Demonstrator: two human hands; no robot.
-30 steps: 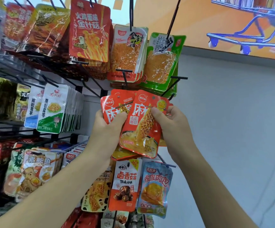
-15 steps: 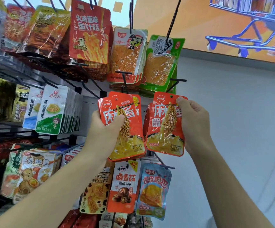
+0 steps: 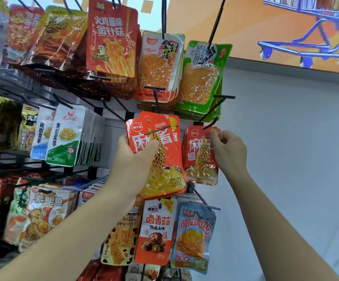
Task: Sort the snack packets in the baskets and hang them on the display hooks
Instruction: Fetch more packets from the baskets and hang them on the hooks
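My left hand (image 3: 136,159) grips a small stack of red-orange snack packets (image 3: 164,159) in front of the rack, thumb across the front one. My right hand (image 3: 227,151) pinches the top right corner of a single matching red-orange packet (image 3: 199,157). That packet's top edge is at the tip of a black display hook (image 3: 213,110) jutting out at the rack's right end. Whether the packet's hole is over the hook tip I cannot tell.
Hooks above carry red (image 3: 111,41), orange-clear (image 3: 160,65) and green (image 3: 203,76) packets. White-green packets (image 3: 65,136) hang to the left. Mushroom (image 3: 156,230) and blue (image 3: 195,238) packets hang below my hands. A grey wall (image 3: 296,159) lies to the right.
My right hand pulled one packet off the stack, carried it rightward and raised its top to the hook tip. My left hand kept the remaining stack roughly in place.
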